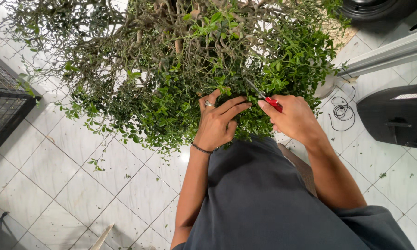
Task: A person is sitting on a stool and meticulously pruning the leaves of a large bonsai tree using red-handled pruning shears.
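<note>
The left hand (216, 124) rests on the green foliage of a small bushy tree (190, 60), its fingers spread and lying on the leaves, a ring on 1 finger. The right hand (294, 118) is closed around red-handled shears (266, 98) (the thin blades point up-left into the twigs). Both hands are close together, just above the person's dark shirt (264, 199). Cut leaves lie on the white tiled floor (79, 176).

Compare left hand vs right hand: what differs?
The left hand is empty, fingers spread against the shrub's foliage; the right hand grips red-handled scissors. The left hand wears a ring and a beaded wristband; the right hand shows neither. Both hands meet at the same leafy edge.
</note>
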